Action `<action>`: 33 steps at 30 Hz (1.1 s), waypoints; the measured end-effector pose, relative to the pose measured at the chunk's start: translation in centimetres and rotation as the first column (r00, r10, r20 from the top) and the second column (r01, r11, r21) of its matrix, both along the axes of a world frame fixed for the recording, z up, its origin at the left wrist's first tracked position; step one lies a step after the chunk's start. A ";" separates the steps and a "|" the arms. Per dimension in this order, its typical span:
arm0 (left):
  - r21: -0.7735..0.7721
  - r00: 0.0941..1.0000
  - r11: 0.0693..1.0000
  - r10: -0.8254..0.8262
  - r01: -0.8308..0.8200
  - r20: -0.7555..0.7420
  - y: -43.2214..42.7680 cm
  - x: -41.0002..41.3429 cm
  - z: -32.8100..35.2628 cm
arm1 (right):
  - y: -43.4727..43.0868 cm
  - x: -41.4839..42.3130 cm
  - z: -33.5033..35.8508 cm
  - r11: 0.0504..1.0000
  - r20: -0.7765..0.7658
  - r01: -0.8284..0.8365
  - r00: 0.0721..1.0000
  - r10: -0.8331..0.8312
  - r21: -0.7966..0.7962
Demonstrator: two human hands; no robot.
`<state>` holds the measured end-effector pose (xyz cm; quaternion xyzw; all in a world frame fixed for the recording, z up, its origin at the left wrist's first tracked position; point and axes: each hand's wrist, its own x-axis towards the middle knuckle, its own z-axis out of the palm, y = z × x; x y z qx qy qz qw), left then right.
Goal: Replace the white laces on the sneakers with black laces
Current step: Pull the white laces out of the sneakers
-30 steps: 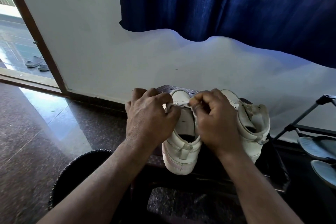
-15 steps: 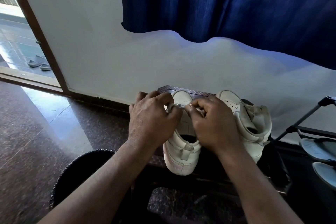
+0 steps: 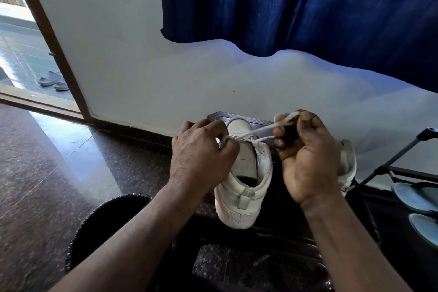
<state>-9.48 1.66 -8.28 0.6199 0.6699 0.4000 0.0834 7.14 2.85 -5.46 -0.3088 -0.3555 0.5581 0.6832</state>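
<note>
Pinching the white lace [image 3: 262, 131] by the eyelets, the left hand [image 3: 201, 156] sits knuckles up with its fingers curled. The near shoe [image 3: 244, 187] stands just under that grip, heel toward the person. Up and to the right, the right hand [image 3: 308, 159] has its palm turned back and its fingers closed round the lace, holding it taut. The second shoe [image 3: 348, 163] lies behind that hand.
</note>
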 end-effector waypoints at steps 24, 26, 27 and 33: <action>-0.007 0.998 1.000 -0.020 0.021 0.058 0.1 0.0 0.0 | -0.5 -0.8 -0.5 0.990 0.411 0.137 0.901 -0.137 0.029; -0.008 0.998 1.000 -0.023 0.023 0.056 0.0 0.0 0.0 | -0.5 -0.4 -0.8 0.959 0.738 0.148 0.615 -0.279 0.240; -0.009 0.998 1.000 -0.025 0.025 0.054 0.0 0.0 0.1 | -0.5 -0.4 -1.1 0.946 0.846 0.100 0.425 -0.321 0.309; 0.015 0.997 1.000 -0.021 0.020 0.073 -0.1 0.1 0.1 | 0.1 -0.3 -2.0 0.910 0.901 0.045 0.125 -0.415 0.412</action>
